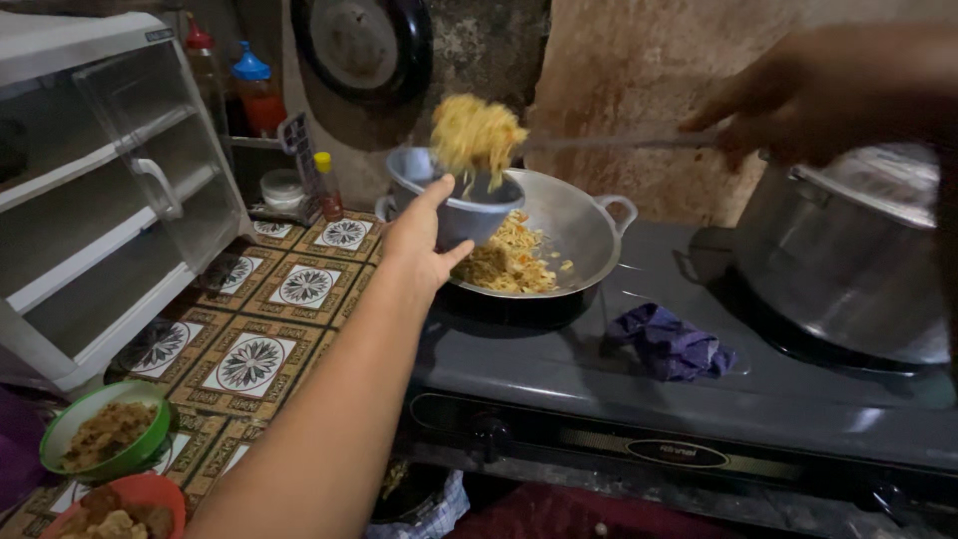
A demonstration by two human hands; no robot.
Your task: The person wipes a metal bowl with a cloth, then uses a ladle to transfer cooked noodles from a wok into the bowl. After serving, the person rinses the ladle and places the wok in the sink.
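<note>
My left hand grips a grey bowl and holds it over the near rim of a metal wok that sits on the stove. My right hand is shut on a long metal utensil whose far end lifts a clump of yellow fried noodles just above the bowl. More noodles lie in the bottom of the wok.
A dark two-burner stove carries a purple cloth and a large lidded steel pot at right. Patterned tiles cover the counter at left, with a green bowl and a red bowl of food, a white cabinet and sauce bottles.
</note>
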